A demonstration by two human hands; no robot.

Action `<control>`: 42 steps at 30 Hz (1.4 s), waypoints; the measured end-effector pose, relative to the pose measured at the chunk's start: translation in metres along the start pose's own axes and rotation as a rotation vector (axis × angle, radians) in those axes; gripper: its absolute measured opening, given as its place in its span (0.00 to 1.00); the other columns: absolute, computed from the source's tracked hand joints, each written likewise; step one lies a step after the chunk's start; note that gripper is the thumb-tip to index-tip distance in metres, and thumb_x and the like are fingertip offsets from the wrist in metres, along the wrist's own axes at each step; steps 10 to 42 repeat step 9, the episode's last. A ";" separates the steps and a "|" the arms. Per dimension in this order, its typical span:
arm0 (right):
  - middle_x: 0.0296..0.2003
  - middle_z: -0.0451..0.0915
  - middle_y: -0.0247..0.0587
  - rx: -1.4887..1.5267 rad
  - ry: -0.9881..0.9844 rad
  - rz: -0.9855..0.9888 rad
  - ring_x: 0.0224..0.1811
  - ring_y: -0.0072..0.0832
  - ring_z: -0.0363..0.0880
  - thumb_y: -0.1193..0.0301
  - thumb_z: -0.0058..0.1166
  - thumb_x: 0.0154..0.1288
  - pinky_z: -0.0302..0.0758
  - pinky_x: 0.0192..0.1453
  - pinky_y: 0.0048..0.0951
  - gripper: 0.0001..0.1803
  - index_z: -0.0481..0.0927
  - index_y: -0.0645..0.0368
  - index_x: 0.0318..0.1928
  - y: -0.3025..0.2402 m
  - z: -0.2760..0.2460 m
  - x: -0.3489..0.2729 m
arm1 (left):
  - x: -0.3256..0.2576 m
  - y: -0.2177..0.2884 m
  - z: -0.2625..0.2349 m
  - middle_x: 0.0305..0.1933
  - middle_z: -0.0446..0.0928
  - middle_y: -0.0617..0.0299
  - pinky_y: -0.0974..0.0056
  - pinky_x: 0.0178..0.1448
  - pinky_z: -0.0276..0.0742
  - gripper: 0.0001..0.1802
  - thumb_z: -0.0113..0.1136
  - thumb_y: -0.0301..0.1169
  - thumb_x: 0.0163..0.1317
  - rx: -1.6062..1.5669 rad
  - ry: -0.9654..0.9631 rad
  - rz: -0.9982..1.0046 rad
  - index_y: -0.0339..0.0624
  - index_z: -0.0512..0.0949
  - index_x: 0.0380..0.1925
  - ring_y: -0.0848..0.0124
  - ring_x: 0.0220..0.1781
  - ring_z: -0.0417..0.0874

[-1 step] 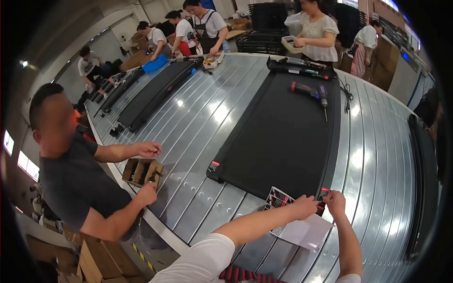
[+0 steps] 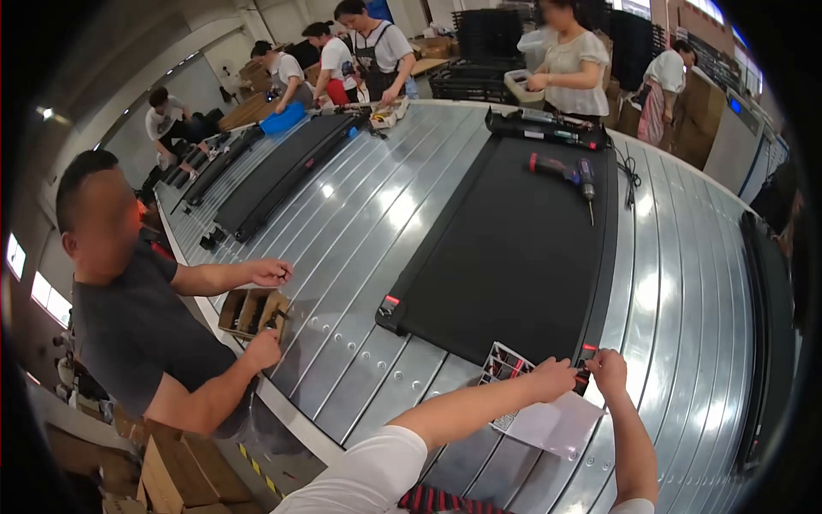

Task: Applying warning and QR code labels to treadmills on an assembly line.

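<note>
your left hand point(image 2: 555, 377) and right hand point(image 2: 610, 368) both pinch closed on the near corner of the long flat black treadmill deck point(image 2: 514, 248), which lies on the ribbed silver metal tabletop point(image 2: 360, 257), with a white printed leaflet point(image 2: 535, 411) at seven o'clock of your hands.

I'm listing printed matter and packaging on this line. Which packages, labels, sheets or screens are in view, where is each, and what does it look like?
Printed sheet: by the left hand, near edge of the black flat panel; white with red and black pictures.
Plain sheet: under both wrists, white, rectangular.
Red tags: small, on the panel's near corners.
Open cardboard box: brown, at the co-worker's hands.
Cardboard cartons: brown, lower left floor.
Screen: small, blue, far right.
</note>
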State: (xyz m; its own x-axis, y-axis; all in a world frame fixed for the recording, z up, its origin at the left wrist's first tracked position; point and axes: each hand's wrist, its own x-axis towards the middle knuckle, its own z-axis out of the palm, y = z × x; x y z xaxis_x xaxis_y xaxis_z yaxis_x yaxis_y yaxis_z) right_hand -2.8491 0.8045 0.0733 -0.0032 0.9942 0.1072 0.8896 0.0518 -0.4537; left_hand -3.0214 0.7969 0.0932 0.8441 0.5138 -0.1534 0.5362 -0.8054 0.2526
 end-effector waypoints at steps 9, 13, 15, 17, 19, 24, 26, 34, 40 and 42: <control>0.23 0.76 0.49 -0.106 -0.165 0.288 0.29 0.42 0.76 0.61 0.61 0.42 0.71 0.34 0.37 0.16 0.74 0.61 0.22 0.000 -0.004 0.008 | 0.002 -0.004 0.003 0.40 0.70 0.60 0.57 0.46 0.63 0.08 0.52 0.22 0.45 -0.074 0.029 -0.032 0.40 0.78 0.28 0.63 0.47 0.66; 0.23 0.76 0.49 -0.106 -0.165 0.288 0.29 0.42 0.76 0.61 0.61 0.42 0.71 0.34 0.37 0.16 0.74 0.61 0.22 0.000 -0.004 0.008 | 0.002 -0.004 0.003 0.40 0.70 0.60 0.57 0.46 0.63 0.08 0.52 0.22 0.45 -0.074 0.029 -0.032 0.40 0.78 0.28 0.63 0.47 0.66; 0.23 0.76 0.49 -0.106 -0.165 0.288 0.29 0.42 0.76 0.61 0.61 0.42 0.71 0.34 0.37 0.16 0.74 0.61 0.22 0.000 -0.004 0.008 | 0.002 -0.004 0.003 0.40 0.70 0.60 0.57 0.46 0.63 0.08 0.52 0.22 0.45 -0.074 0.029 -0.032 0.40 0.78 0.28 0.63 0.47 0.66; 0.23 0.76 0.49 -0.106 -0.165 0.288 0.29 0.42 0.76 0.61 0.61 0.42 0.71 0.34 0.37 0.16 0.74 0.61 0.22 0.000 -0.004 0.008 | 0.002 -0.004 0.003 0.40 0.70 0.60 0.57 0.46 0.63 0.08 0.52 0.22 0.45 -0.074 0.029 -0.032 0.40 0.78 0.28 0.63 0.47 0.66; 0.23 0.76 0.49 -0.106 -0.165 0.288 0.29 0.42 0.76 0.61 0.61 0.42 0.71 0.34 0.37 0.16 0.74 0.61 0.22 0.000 -0.004 0.008 | 0.002 -0.004 0.003 0.40 0.70 0.60 0.57 0.46 0.63 0.08 0.52 0.22 0.45 -0.074 0.029 -0.032 0.40 0.78 0.28 0.63 0.47 0.66; 0.23 0.76 0.49 -0.106 -0.165 0.288 0.29 0.42 0.76 0.61 0.61 0.42 0.71 0.34 0.37 0.16 0.74 0.61 0.22 0.000 -0.004 0.008 | 0.002 -0.004 0.003 0.40 0.70 0.60 0.57 0.46 0.63 0.08 0.52 0.22 0.45 -0.074 0.029 -0.032 0.40 0.78 0.28 0.63 0.47 0.66; 0.23 0.76 0.49 -0.106 -0.165 0.288 0.29 0.42 0.76 0.61 0.61 0.42 0.71 0.34 0.37 0.16 0.74 0.61 0.22 0.000 -0.004 0.008 | 0.002 -0.004 0.003 0.40 0.70 0.60 0.57 0.46 0.63 0.08 0.52 0.22 0.45 -0.074 0.029 -0.032 0.40 0.78 0.28 0.63 0.47 0.66; 0.23 0.76 0.49 -0.106 -0.165 0.288 0.29 0.42 0.76 0.61 0.61 0.42 0.71 0.34 0.37 0.16 0.74 0.61 0.22 0.000 -0.004 0.008 | 0.002 -0.004 0.003 0.40 0.70 0.60 0.57 0.46 0.63 0.08 0.52 0.22 0.45 -0.074 0.029 -0.032 0.40 0.78 0.28 0.63 0.47 0.66; 0.23 0.76 0.49 -0.106 -0.165 0.288 0.29 0.42 0.76 0.61 0.61 0.42 0.71 0.34 0.37 0.16 0.74 0.61 0.22 0.000 -0.004 0.008 | 0.002 -0.004 0.003 0.40 0.70 0.60 0.57 0.46 0.63 0.08 0.52 0.22 0.45 -0.074 0.029 -0.032 0.40 0.78 0.28 0.63 0.47 0.66; 0.23 0.76 0.49 -0.106 -0.165 0.288 0.29 0.42 0.76 0.61 0.61 0.42 0.71 0.34 0.37 0.16 0.74 0.61 0.22 0.000 -0.004 0.008 | 0.002 -0.004 0.003 0.40 0.70 0.60 0.57 0.46 0.63 0.08 0.52 0.22 0.45 -0.074 0.029 -0.032 0.40 0.78 0.28 0.63 0.47 0.66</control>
